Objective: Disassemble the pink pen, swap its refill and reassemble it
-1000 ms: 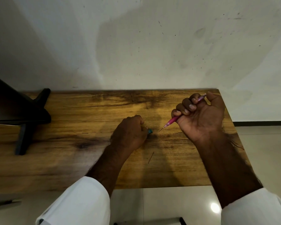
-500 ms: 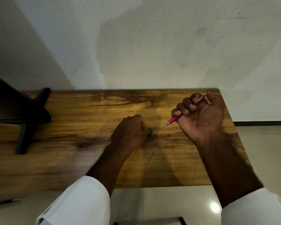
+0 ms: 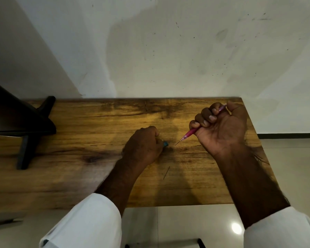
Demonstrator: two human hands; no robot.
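Black stand [image 3: 25,133]: 9 o'clock on the worktop [image 3: 97,176], well apart from the hands.
Left hand [image 3: 143,145]: centre, fingers clenched on a small teal piece [image 3: 166,144].
Loose thin rod [image 3: 166,173]: 6 o'clock of that hand; which part it is, I cannot tell.
Right hand [image 3: 222,129]: 3 o'clock, fingers fisted round the pink pen [image 3: 189,133], tip toward 8 o'clock.
Handling: probably light, stiff, slippery; hold the barrel, spare the fine tip.

The pink pen [image 3: 190,132] is gripped in the fisted right hand [image 3: 220,129] at the frame's right, tip pointed lower left. A small teal piece [image 3: 166,144] is covered by the left hand [image 3: 143,145] on the wooden surface [image 3: 79,140].
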